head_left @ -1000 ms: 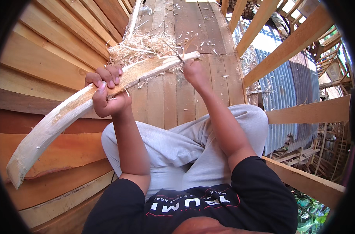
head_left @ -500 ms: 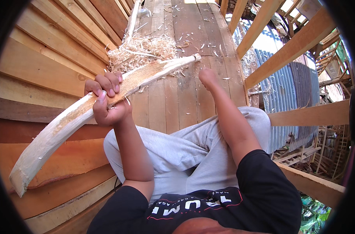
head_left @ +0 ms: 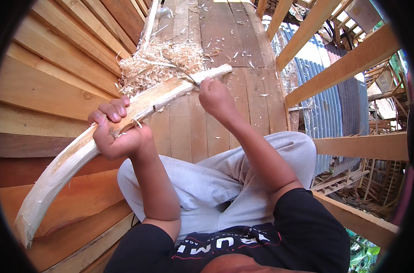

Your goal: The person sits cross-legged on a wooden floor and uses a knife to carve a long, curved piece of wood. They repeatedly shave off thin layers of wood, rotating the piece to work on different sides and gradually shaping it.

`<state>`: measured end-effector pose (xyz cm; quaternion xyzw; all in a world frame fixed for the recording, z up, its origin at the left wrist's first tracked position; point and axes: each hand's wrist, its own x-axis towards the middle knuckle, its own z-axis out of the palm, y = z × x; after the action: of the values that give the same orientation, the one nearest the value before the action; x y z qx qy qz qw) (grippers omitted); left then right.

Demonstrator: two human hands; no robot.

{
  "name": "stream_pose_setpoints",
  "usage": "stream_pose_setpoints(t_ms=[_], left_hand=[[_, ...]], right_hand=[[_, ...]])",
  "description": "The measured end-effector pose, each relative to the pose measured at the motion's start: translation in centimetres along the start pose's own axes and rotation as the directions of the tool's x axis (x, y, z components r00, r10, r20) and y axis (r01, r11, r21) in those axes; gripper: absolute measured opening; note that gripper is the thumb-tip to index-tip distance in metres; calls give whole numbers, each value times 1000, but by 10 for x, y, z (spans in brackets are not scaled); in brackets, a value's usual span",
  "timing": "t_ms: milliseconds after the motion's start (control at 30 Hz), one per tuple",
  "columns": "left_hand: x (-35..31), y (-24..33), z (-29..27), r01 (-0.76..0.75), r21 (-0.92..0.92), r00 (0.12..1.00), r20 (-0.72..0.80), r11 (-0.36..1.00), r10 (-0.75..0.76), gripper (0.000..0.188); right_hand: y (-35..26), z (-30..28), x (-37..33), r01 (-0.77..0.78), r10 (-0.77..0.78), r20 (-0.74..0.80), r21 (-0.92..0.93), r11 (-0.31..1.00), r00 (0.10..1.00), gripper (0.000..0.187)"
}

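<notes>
A long, curved, pale piece of wood point(head_left: 61, 169) runs slantwise from the lower left to the middle of the floor, its top face browner and rougher than its sides. My left hand point(head_left: 122, 133) is wrapped around its middle, with the thumb and fingers on opposite edges. Near the far end, my right hand point(head_left: 216, 96) is closed on what looks like a knife point(head_left: 190, 78). Its thin, narrow blade lies across the wood and points up and left; the handle is hidden in my fist. A small curl of shaved wood hangs beside my left palm.
Beyond the wood lies a heap of shavings point(head_left: 163, 57), with loose curls on the plank floor point(head_left: 225, 32). Stacked boards point(head_left: 43, 86) line the left side. A wooden railing point(head_left: 362, 146) borders the right, with corrugated metal sheets point(head_left: 323, 98) past it. My crossed legs point(head_left: 207, 182) are close below.
My right hand has moved left and toward the wood, and the thin blade now shows across it. My left hand and the wood have shifted slightly left and nearer me.
</notes>
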<state>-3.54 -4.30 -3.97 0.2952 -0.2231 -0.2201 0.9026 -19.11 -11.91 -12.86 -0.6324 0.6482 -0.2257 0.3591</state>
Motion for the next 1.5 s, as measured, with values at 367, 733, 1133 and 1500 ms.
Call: stream_pose_setpoints(t_ms=[367, 733, 1133, 1500], left_hand=[[3, 0, -2, 13, 14, 999, -50, 1000, -12, 16], [6, -3, -5, 27, -22, 1000, -10, 999, -27, 13], [11, -2, -14, 50, -41, 999, 8, 998, -49, 12], [8, -3, -10, 46, -21, 999, 16, 999, -46, 12]], right_hand=[[15, -5, 13, -19, 18, -31, -29, 999, 999, 56], [19, -12, 12, -36, 36, -1, -19, 999, 999, 57], [-20, -19, -19, 71, -58, 102, -129, 989, 993, 56], [6, 0, -5, 3, -4, -37, -37, 999, 999, 56]])
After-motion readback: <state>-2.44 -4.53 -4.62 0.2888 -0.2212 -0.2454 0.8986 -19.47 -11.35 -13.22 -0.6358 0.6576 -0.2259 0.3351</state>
